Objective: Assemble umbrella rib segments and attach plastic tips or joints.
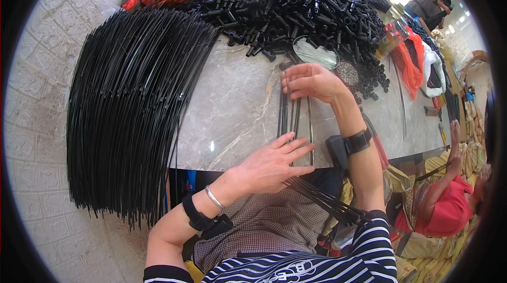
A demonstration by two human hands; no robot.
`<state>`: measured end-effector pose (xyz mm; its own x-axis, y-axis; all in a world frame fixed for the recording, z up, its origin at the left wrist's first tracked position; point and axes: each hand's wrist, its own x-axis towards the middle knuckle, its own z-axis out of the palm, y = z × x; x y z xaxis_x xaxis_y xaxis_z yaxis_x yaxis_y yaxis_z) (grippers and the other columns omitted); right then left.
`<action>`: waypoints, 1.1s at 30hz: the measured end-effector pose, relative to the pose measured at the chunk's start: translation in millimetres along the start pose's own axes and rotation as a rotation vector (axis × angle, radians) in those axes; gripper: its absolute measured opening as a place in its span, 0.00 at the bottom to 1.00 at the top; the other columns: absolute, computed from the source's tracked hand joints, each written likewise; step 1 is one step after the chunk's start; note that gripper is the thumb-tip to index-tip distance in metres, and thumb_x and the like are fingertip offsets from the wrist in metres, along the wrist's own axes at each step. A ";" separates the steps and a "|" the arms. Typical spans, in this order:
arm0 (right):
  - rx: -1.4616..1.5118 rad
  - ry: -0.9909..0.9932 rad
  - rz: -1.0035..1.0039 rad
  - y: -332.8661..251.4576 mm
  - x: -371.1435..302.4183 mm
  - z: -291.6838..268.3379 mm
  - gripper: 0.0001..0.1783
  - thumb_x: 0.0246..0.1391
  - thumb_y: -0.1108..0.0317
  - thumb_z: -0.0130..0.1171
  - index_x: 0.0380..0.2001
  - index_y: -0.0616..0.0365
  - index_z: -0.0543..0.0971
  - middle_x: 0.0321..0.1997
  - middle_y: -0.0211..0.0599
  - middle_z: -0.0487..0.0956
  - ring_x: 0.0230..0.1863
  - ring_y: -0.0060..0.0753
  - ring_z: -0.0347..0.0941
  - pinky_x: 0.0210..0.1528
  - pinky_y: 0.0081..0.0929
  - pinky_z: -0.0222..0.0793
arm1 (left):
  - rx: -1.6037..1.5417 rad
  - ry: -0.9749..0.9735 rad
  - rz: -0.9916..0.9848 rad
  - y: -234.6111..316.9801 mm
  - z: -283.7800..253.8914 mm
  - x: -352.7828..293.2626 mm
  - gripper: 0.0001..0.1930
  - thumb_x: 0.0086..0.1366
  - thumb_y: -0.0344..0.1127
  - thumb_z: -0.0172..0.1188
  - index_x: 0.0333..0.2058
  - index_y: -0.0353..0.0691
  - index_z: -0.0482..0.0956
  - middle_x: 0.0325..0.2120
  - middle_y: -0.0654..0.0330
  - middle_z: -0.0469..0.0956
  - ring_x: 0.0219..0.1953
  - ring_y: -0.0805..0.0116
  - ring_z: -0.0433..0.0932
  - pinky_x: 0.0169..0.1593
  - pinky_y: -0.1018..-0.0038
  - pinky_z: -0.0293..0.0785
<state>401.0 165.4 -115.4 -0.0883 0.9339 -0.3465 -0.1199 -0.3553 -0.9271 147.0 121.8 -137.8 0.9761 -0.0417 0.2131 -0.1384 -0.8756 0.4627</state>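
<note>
Fingers [302,153] of two hands [264,166], several rods [284,114]

The single view comes from the wearer's head, the left one of two side-by-side fisheye cameras, and looks steeply down and forward across the stone table [232,103]. The striped shirt [375,241] fills 6 o'clock, close beneath the lens; the left hand [272,159] and right hand [314,82] lie near the middle, within arm's reach. The wide field takes in a pale brick-patterned surface [37,145] at 9 o'clock and, farther off, a person in red [446,206] at 4. Straight edges bow toward the round, black-cornered rim.
</note>
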 end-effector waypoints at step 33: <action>-0.002 0.243 -0.146 18.7 -4.5 13.0 0.14 0.57 0.70 0.67 0.42 0.69 0.80 0.37 0.42 0.84 0.35 0.31 0.83 0.36 0.23 0.82 | 0.053 -0.004 -0.009 2.8 -1.8 -1.2 0.27 0.61 0.37 0.62 0.60 0.57 0.74 0.68 0.54 0.61 0.73 0.53 0.54 0.75 0.50 0.45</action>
<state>386.3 154.0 -129.3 0.1697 0.9575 -0.2334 -0.1119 -0.2165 -0.9698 145.1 120.2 -135.2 0.9781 -0.0353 0.2051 -0.1203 -0.9001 0.4187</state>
